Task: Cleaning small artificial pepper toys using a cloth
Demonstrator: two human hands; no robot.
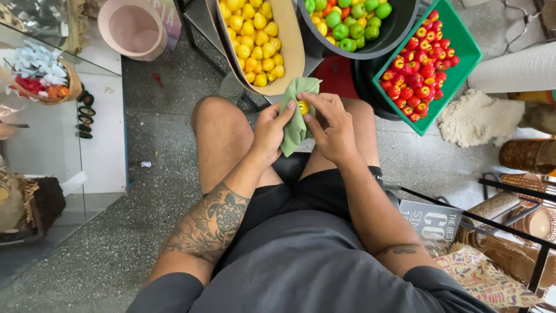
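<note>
cloth: green cloth [295, 116], long axis running from my knees up toward the tan tray [292, 43].
fruit: small yellow fruit [303, 107] nested in cloth, orientation unclear.
left grip [271, 128]: closed on cloth.
right grip [330, 124]: fingers pinching my fruit.

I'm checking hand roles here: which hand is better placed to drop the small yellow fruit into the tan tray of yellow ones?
Probably the right hand: its fingers pinch the yellow fruit, while the left hand holds the green cloth below the tan tray.
</note>
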